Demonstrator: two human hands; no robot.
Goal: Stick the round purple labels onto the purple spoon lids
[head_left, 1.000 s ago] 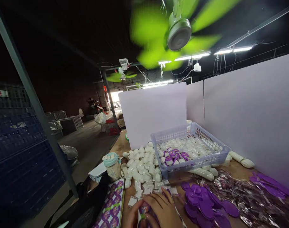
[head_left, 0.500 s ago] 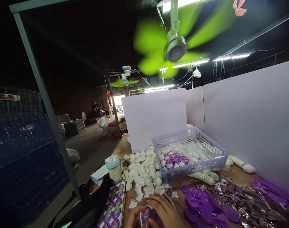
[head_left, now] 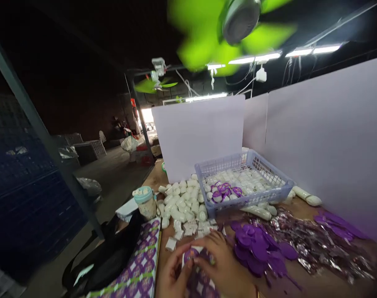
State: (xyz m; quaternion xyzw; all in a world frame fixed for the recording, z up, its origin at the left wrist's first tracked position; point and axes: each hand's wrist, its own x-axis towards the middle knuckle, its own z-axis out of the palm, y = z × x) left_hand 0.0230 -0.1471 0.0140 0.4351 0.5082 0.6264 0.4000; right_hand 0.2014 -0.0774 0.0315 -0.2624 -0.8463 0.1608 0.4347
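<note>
In the low middle of the head view, my left hand (head_left: 175, 271) and my right hand (head_left: 221, 260) meet over a sheet of round purple stickers (head_left: 190, 253). Fingers and thumbs of both hands are closed on its upper part, and the hands cover much of it. Just beyond my fingers lie small white square packets (head_left: 190, 227). A heap of purple plastic discs (head_left: 258, 244) is beside my right hand. To the left of my left hand, a larger stack of purple sticker sheets (head_left: 145, 256) lies on the table.
White cups (head_left: 184, 203) are piled behind the packets. A lilac plastic basket (head_left: 247, 203) holds white cups and purple-topped ones. Shiny wrapped pieces (head_left: 318, 244) spread rightward. A lidded tumbler (head_left: 145, 203) and a black bag (head_left: 110, 260) stand left; white panels (head_left: 201, 136) border the table.
The view has tilted and shifted, so the table sits higher in the picture. My hands are now more fully in view, still on the sticker sheet, with both thumbs near one sticker.
</note>
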